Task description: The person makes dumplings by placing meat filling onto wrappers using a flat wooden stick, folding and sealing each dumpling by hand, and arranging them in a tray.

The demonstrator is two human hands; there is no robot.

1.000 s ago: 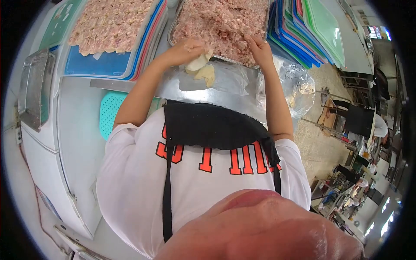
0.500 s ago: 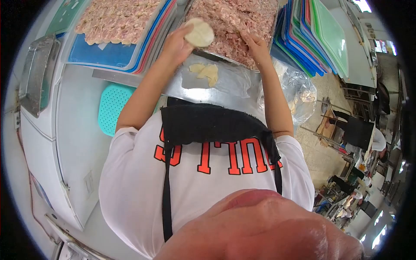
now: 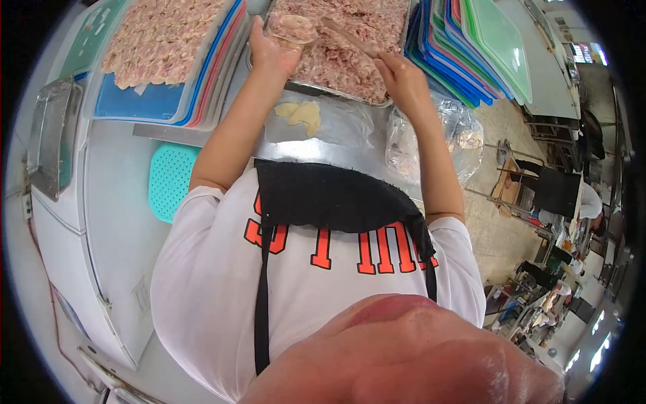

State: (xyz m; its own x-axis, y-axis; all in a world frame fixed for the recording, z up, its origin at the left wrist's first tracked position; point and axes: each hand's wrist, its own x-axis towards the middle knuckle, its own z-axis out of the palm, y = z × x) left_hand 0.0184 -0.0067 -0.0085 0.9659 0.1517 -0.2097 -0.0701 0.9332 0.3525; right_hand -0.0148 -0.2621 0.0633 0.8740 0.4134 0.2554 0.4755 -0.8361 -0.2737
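Note:
On the palm and fingers of my left hand (image 3: 273, 54) lies a round dough wrapper (image 3: 292, 38) with a patch of minced meat spread on it. My right hand (image 3: 405, 79) grips a flat, narrow spatula (image 3: 348, 36), whose tip points left toward the wrapper. Both hands are over a metal tray (image 3: 336, 93) full of pink minced meat (image 3: 363, 71). Between my forearms, a few pale dough wrappers (image 3: 301, 116) lie overlapping on a sheet on the steel table (image 3: 296, 147).
At left, stacked trays (image 3: 138, 101) carry rows of filled dumplings (image 3: 161, 44). Coloured trays (image 3: 464, 50) lean together at right, above a clear plastic bag (image 3: 437, 138). A turquoise perforated basket (image 3: 171, 183) sits lower left. Another person (image 3: 591, 202) is in the background at right.
The wrapper in my left hand was bare and now has meat on it. My right hand has come up out of the meat, showing the spatula. The view has shifted slightly.

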